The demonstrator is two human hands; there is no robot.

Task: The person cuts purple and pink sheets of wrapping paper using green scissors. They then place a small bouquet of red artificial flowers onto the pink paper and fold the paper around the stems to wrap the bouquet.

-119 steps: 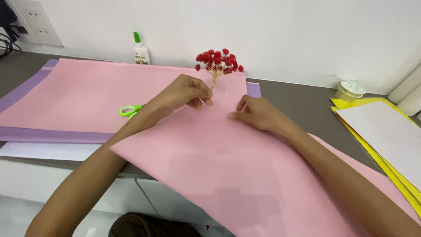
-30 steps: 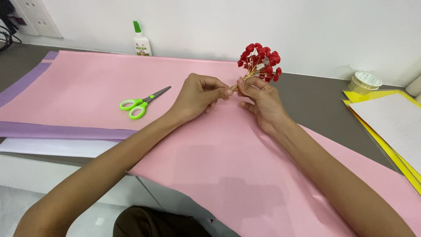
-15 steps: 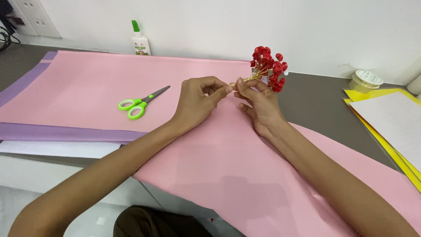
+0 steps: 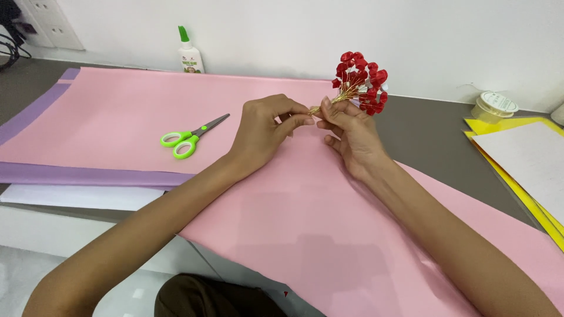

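Observation:
A small bunch of red bead flowers (image 4: 361, 81) on thin golden wire stems is held up above a large pink paper sheet (image 4: 329, 235). My right hand (image 4: 348, 136) grips the stems just below the red heads. My left hand (image 4: 267, 129) pinches the lower end of the same stems with thumb and forefinger. Both hands meet over the pink sheet, which hangs over the table's front edge.
Green-handled scissors (image 4: 191, 138) lie on a second pink sheet (image 4: 117, 117) at the left, over purple paper (image 4: 35, 111). A glue bottle (image 4: 189, 54) stands by the wall. A tape roll (image 4: 493, 105) and yellow and white sheets (image 4: 523, 158) sit at the right.
The bunch has been lifted off the pink sheet and carried right; both hands now hold its stems together, with the flower heads drifting slightly further right over the last second.

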